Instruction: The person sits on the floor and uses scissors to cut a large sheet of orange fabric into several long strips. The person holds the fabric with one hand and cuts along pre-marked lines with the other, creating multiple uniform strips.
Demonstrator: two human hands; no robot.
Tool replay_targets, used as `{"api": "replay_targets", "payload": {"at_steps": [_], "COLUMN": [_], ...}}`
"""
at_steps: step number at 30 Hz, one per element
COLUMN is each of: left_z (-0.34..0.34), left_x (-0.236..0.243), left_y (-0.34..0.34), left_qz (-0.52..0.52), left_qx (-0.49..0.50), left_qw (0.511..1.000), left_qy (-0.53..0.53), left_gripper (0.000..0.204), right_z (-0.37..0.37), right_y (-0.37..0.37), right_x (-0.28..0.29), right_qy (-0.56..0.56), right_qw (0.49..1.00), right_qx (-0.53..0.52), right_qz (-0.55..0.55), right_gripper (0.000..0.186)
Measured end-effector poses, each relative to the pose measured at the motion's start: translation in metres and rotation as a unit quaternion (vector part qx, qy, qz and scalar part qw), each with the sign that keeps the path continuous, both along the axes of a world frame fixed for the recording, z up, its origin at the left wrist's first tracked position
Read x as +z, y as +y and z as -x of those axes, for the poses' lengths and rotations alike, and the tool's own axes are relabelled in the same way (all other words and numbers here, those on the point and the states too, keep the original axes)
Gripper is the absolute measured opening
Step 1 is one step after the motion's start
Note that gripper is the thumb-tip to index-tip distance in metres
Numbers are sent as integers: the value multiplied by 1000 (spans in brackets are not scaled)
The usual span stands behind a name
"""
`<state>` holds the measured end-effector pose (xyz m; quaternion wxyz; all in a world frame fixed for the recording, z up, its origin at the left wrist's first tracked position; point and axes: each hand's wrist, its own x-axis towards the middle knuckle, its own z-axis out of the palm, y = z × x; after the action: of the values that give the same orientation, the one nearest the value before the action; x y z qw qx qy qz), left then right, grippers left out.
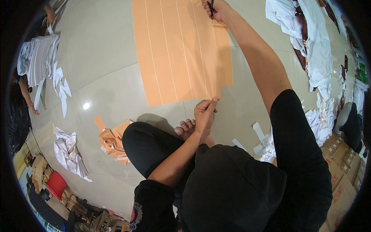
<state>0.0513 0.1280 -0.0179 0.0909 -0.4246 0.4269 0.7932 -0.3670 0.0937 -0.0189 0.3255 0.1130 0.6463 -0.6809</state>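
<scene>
Sheet [170,58], orange | left hand [205,113]: pinching near corner | right hand [220,11]: grasping scissors [211,8]

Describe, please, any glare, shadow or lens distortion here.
Head view: small white glare on the glossy beige tiled floor; head view: soft shadow beside the bent black-clothed knee; head view: tile seams bow, corners darken to black, while the white-lined flat orange sheet looks sharp.

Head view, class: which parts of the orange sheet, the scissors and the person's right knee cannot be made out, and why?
In the head view:
Orange sheet: far end cut off by the upper edge.
Black scissors: blade tips unclear, right hand covering part.
Right knee: unseen, apparently behind the black headwear.
</scene>
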Motion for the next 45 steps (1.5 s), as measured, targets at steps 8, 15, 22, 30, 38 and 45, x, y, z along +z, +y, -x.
{"api": "replay_targets", "payload": {"at_steps": [8, 15, 22, 30, 38, 45], "left_z": [1, -1, 1, -2, -5, -4], "left_x": [1, -2, -1, -5, -11, -6], "left_y": [0, -1, 1, 1, 3, 1], "left_qz": [1, 3, 8, 26, 32, 34], "left_qx": [-2, 0, 1, -7, -6, -3], "left_qw": [1000, 1000, 1000, 999, 999, 999], "left_qy": [5, 4, 17, 24, 43, 39], "left_gripper": [32, 34, 35, 30, 28, 29], "right_z": [2, 6, 30, 24, 31, 31], "right_y": [2, -6, -3, -9, -9, -8], "right_x": [-7, 5, -5, -4, -14, -4], "right_qy": [12, -17, -9, 4, -2, 8], "right_qw": [1000, 1000, 999, 1000, 1000, 999], "right_qx": [12, -2, 28, 24, 23, 28], "right_qz": [-2, -5, 25, 3, -3, 21], "right_gripper": [27, 33, 37, 33, 29, 34]}}
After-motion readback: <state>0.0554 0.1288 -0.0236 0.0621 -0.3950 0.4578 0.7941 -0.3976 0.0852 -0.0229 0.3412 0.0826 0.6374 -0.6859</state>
